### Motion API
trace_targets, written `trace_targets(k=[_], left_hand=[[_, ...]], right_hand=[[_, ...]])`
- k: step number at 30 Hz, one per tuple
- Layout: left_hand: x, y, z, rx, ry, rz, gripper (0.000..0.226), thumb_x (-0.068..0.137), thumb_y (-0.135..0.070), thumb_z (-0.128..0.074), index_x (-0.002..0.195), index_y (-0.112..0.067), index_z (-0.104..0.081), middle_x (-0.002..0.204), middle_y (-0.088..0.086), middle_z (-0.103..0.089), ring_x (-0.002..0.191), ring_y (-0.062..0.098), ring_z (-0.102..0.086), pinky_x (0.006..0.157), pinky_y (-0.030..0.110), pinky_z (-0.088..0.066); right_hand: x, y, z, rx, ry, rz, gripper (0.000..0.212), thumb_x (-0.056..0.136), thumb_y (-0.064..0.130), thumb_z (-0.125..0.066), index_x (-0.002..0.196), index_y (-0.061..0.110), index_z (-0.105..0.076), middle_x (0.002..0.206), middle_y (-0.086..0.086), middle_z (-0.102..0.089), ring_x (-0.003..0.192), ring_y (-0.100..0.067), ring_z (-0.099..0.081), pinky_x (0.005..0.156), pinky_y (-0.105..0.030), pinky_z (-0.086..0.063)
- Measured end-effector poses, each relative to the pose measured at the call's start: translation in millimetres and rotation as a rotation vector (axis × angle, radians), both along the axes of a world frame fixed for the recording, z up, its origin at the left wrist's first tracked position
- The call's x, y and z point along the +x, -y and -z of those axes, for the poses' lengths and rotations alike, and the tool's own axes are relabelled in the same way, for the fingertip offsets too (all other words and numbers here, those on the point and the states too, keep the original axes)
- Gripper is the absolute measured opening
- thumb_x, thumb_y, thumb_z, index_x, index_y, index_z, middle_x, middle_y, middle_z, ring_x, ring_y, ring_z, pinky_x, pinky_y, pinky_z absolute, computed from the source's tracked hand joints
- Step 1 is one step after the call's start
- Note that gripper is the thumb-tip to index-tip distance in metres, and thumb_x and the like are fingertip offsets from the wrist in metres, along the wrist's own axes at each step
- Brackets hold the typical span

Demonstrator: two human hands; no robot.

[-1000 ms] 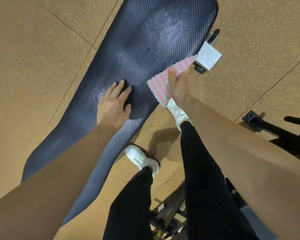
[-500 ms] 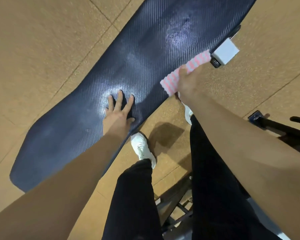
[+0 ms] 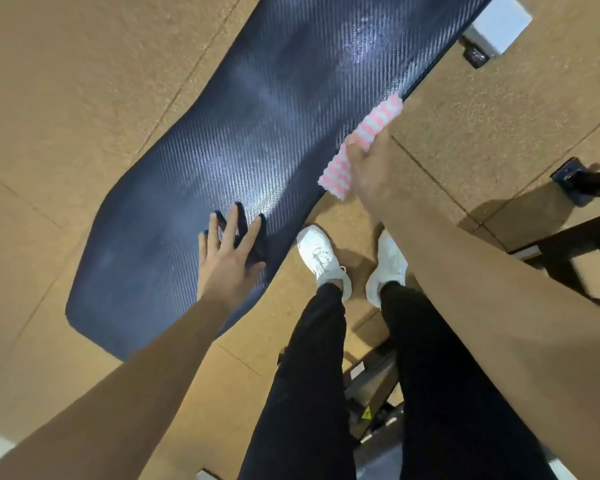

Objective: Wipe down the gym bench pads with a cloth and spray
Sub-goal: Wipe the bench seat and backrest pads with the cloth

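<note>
A pink-and-white striped cloth (image 3: pixel 378 123) is gripped by the right hand (image 3: pixel 373 168) and pressed to the near side edge of the long dark-blue woven-textured bench pad (image 3: pixel 257 133). The left hand (image 3: pixel 227 265) is laid flat on the pad, fingers spread wide. The edge is best wiped in long overlapping strokes, the cloth wrapped over the seam, while the pad is braced against rocking.

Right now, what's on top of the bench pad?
The left hand rests flat on the bench pad; the right hand holds the pink-striped cloth against its near edge. The pad surface beneath both is covered.
</note>
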State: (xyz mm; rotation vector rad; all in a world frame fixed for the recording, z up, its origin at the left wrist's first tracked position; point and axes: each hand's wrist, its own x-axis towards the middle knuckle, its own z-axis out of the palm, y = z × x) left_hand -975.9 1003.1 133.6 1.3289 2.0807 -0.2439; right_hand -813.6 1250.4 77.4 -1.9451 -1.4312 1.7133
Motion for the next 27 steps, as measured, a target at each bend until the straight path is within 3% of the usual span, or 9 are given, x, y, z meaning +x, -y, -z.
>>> trace_targets(k=[2, 3, 6, 10, 13, 19, 22, 25, 27], left_hand=[[2, 14, 1, -0.085, 0.005, -0.01, 0.073, 0.101, -0.035, -0.06, 0.162, -0.033, -0.02, 0.173, 0.003, 0.005, 0.156, 0.043, 0.012, 0.123, 0.067, -0.011], [2, 17, 3, -0.099, 0.018, -0.015, 0.073, 0.102, -0.034, -0.059, 0.163, -0.034, -0.018, 0.172, 0.002, 0.007, 0.155, 0.042, 0.015, 0.123, 0.067, -0.01], [0, 16, 9, -0.1, 0.04, -0.015, 0.076, 0.101, -0.033, -0.06, 0.163, -0.035, -0.016, 0.172, 0.0, 0.01, 0.155, 0.04, 0.018, 0.121, 0.066, -0.008], [-2, 21, 11, -0.079, 0.052, -0.026, 0.079, 0.1, -0.031, -0.063, 0.163, -0.037, -0.016, 0.172, -0.003, 0.011, 0.154, 0.039, 0.02, 0.12, 0.068, -0.011], [-3, 22, 15, -0.078, 0.064, -0.034, 0.08, 0.099, -0.031, -0.064, 0.162, -0.037, -0.015, 0.172, -0.004, 0.012, 0.155, 0.038, 0.02, 0.12, 0.068, -0.009], [-8, 23, 19, -0.049, 0.057, 0.002, 0.086, 0.094, -0.034, -0.07, 0.162, -0.036, -0.018, 0.172, -0.002, 0.006, 0.156, 0.039, 0.014, 0.118, 0.07, -0.011], [-11, 26, 23, -0.02, 0.064, 0.018, 0.086, 0.092, -0.038, -0.072, 0.161, -0.037, -0.02, 0.172, -0.003, 0.004, 0.156, 0.038, 0.013, 0.118, 0.07, -0.009], [-14, 31, 28, 0.016, 0.06, 0.041, 0.084, 0.092, -0.042, -0.07, 0.161, -0.038, -0.022, 0.172, -0.003, 0.004, 0.157, 0.037, 0.013, 0.119, 0.068, -0.005], [-18, 35, 32, 0.056, 0.068, 0.051, 0.083, 0.091, -0.044, -0.071, 0.16, -0.038, -0.025, 0.173, -0.002, 0.001, 0.157, 0.038, 0.011, 0.12, 0.07, -0.005]], right_hand=[[0, 13, 1, 0.071, 0.029, -0.005, 0.077, 0.101, 0.03, -0.05, 0.16, 0.008, -0.006, 0.161, -0.005, -0.026, 0.146, -0.018, -0.027, 0.107, -0.002, -0.008], [-2, 19, 3, 0.058, 0.004, 0.01, 0.079, 0.1, 0.034, -0.05, 0.16, 0.01, -0.005, 0.16, -0.007, -0.028, 0.146, -0.02, -0.029, 0.118, -0.015, -0.013], [-11, 41, -1, -0.054, -0.054, 0.03, 0.082, 0.104, 0.029, -0.05, 0.161, 0.019, 0.009, 0.158, -0.009, -0.035, 0.144, -0.027, -0.037, 0.12, -0.04, -0.027], [-15, 74, 3, -0.004, -0.064, 0.013, 0.083, 0.105, 0.024, -0.05, 0.16, 0.015, 0.012, 0.126, 0.004, -0.045, 0.117, -0.011, -0.044, 0.102, -0.024, -0.034], [-19, 97, 17, 0.035, -0.06, -0.01, 0.083, 0.105, 0.026, -0.049, 0.159, 0.013, 0.013, 0.126, -0.006, -0.058, 0.114, -0.02, -0.056, 0.091, -0.023, -0.036], [-27, 148, 27, 0.107, -0.091, -0.084, 0.085, 0.105, 0.028, -0.047, 0.158, 0.011, 0.016, 0.141, -0.022, -0.054, 0.121, -0.037, -0.056, 0.088, -0.026, -0.037], [-22, 172, 27, 0.13, -0.077, -0.147, 0.084, 0.104, 0.027, -0.047, 0.159, 0.013, 0.014, 0.116, -0.017, -0.061, 0.103, -0.035, -0.061, 0.08, -0.03, -0.039], [-20, 191, 28, 0.13, -0.084, -0.171, 0.081, 0.104, 0.028, -0.046, 0.16, 0.014, 0.011, 0.116, -0.018, -0.062, 0.102, -0.035, -0.06, 0.087, -0.039, -0.046], [-22, 205, 23, 0.133, -0.04, -0.181, 0.078, 0.105, 0.03, -0.045, 0.161, 0.015, 0.007, 0.105, -0.018, -0.062, 0.096, -0.03, -0.06, 0.083, -0.036, -0.045]])
